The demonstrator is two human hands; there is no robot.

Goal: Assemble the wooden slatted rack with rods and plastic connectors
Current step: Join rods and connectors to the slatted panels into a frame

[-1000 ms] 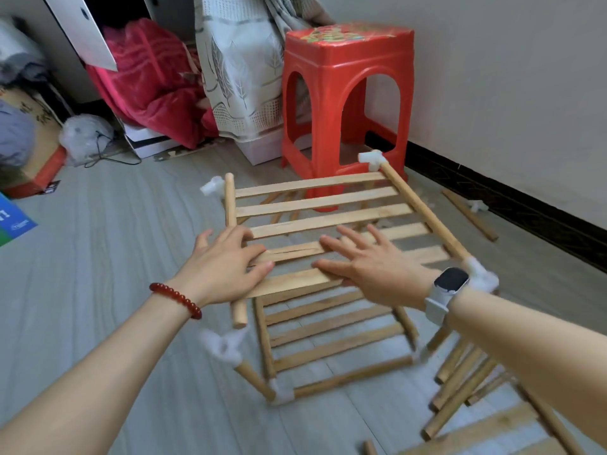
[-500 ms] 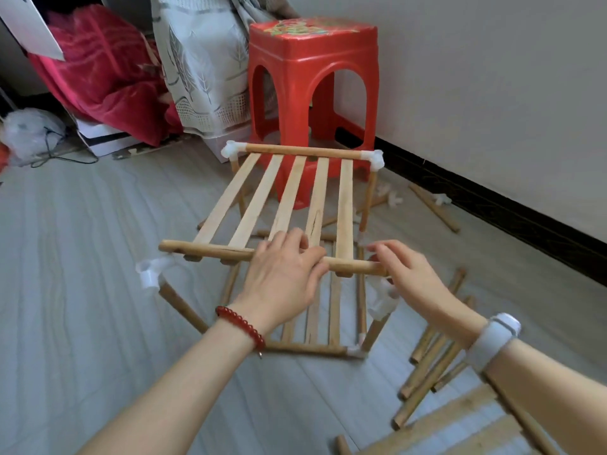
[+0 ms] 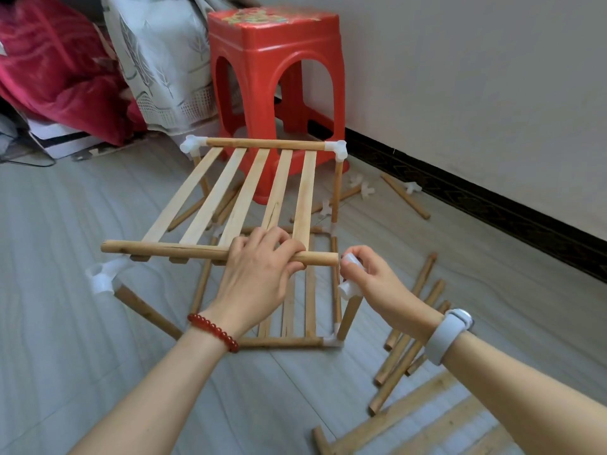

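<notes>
A person's left hand [image 3: 259, 270] clenches its fingers [image 3: 282, 246] around the near rod [image 3: 164, 249] of a wooden slatted rack [image 3: 249, 192] standing on a grey plank floor [image 3: 65, 224], the grip at the rod's 3 o'clock end. Half a second earlier that hand lay flatter over the rod; it has since curled fully round it. The right hand [image 3: 374, 284], which was reaching in with fingers extended, now pinches a white plastic connector [image 3: 349, 274] atop the near right upright rod [image 3: 349, 316], its open socket just beside the bare rod tip, not yet seated. At 9 o'clock the rod's other end hangs free above a second connector [image 3: 103, 277] on a leaning leg [image 3: 147, 311]. The far rod [image 3: 266, 144] at 12 o'clock sits in both corner connectors [image 3: 336, 149], unchanged, with five slats running between the two rods. A red plastic stool [image 3: 276, 77] stands behind the rack against the wall. Loose rods [image 3: 407, 346] and slat panels [image 3: 410, 418] lie at 4 o'clock; spare connectors [image 3: 364, 188] lie near the skirting at 1 o'clock. A red bead bracelet [image 3: 213, 331] circles the left wrist, a white watch [image 3: 450, 333] the right.
</notes>
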